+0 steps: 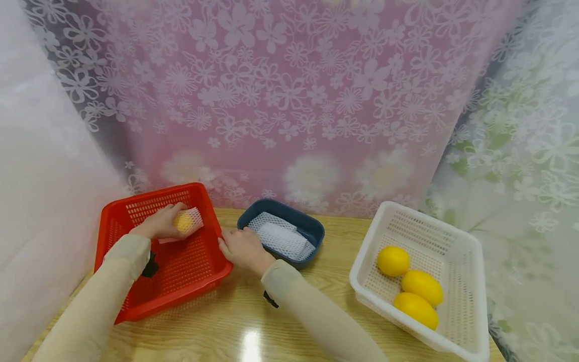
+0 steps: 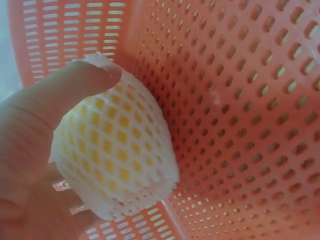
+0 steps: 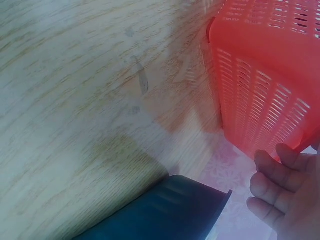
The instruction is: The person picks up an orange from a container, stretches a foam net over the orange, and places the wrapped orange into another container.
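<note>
Inside the red basket [image 1: 194, 287], my left hand [image 1: 164, 221] holds a yellow lemon [image 1: 183, 222] wrapped in a white foam net sleeve [image 2: 120, 145]. The left thumb lies over the sleeve's near end, and the other fingers are partly hidden beneath it. My right hand [image 1: 246, 249] is at the red basket's right rim, its fingertips touching or very close to it. In the right wrist view, the right fingers [image 3: 272, 172] are loosely bent beside the basket's outer wall. A dark blue bin [image 1: 312, 229] holding white foam net sleeves [image 1: 282, 237] stands just beyond that hand.
A white basket [image 1: 461, 251] on the right contains three yellow lemons [image 1: 421, 286]. The baskets and bin stand on a wood-grain table [image 1: 316, 291]. A pink flowered curtain [image 1: 289, 100] hangs behind the table, with pale curtains at either side.
</note>
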A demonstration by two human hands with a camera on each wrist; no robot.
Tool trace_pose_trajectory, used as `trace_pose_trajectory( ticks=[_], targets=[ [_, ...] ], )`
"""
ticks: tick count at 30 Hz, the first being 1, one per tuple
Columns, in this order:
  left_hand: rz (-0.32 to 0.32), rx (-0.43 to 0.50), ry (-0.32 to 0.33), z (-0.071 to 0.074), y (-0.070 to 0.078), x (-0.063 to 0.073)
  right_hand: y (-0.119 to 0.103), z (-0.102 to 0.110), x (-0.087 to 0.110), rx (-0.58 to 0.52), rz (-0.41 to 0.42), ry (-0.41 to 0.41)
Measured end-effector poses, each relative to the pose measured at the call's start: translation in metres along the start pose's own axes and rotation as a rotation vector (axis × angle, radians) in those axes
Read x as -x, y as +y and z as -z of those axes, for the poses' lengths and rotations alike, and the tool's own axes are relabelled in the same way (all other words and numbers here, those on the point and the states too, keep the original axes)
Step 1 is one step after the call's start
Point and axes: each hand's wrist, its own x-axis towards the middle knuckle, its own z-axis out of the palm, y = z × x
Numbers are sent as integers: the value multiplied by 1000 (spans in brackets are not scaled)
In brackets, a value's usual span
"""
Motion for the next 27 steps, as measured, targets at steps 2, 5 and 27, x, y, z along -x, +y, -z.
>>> trace_pose_trajectory(
  ticks=[2, 5, 27],
  targets=[
    [5, 10, -18, 3, 1, 1, -1, 0, -1, -6, -1, -1],
    [10, 30, -57, 5, 4, 5, -1, 0, -1, -12, -4, -11],
    [-226, -190, 194, 29, 108, 38, 6, 23, 5, -259, -49, -123]
  ],
)
